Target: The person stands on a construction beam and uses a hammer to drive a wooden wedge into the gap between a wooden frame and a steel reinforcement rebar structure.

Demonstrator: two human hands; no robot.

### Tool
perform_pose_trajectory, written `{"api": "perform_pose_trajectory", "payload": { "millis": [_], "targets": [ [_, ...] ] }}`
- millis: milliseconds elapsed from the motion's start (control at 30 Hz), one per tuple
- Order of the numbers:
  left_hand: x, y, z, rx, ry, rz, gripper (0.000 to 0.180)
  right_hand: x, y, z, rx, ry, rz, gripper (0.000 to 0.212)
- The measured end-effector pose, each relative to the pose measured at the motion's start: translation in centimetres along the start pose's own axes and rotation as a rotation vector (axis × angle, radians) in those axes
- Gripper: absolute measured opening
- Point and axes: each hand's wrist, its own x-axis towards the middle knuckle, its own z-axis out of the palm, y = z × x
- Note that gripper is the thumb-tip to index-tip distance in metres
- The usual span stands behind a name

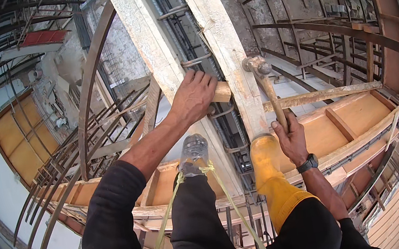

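Observation:
My right hand [292, 139] is closed round the wooden handle of a hammer [271, 90]. Its metal head is up, close to the right edge of a long formwork board [221, 28]. With its fingers curled over the top, my left hand [195, 94] grips a short wood block [221, 92]. That block lies across the gap between the right board and a matching left board [145, 39]. Steel rebar [186, 28] with bent stirrups runs lengthwise down in the gap. Part of the block is hidden under my left hand.
My yellow boot [269, 165] rests on the right board; the other foot, wrapped in clear plastic [194, 151], is on the left one. Timber poles and braces [325, 36] stand on both sides, far below. A curved plywood form [358, 116] crosses behind my legs.

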Motion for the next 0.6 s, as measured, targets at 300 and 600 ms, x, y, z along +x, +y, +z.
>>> {"api": "perform_pose_trajectory", "payload": {
  "millis": [300, 600],
  "targets": [
    [3.5, -1.0, -0.5, 0.123, -0.308, 0.138, 0.037, 2.2, 0.7, 0.7, 0.173, -0.084, 0.108, 0.031],
    [3.0, -0.9, 0.3, 0.187, -0.149, -0.019, 0.035, 3.6, 0.6, 2.5, 0.356, -0.126, 0.258, 0.032]
  ]
}}
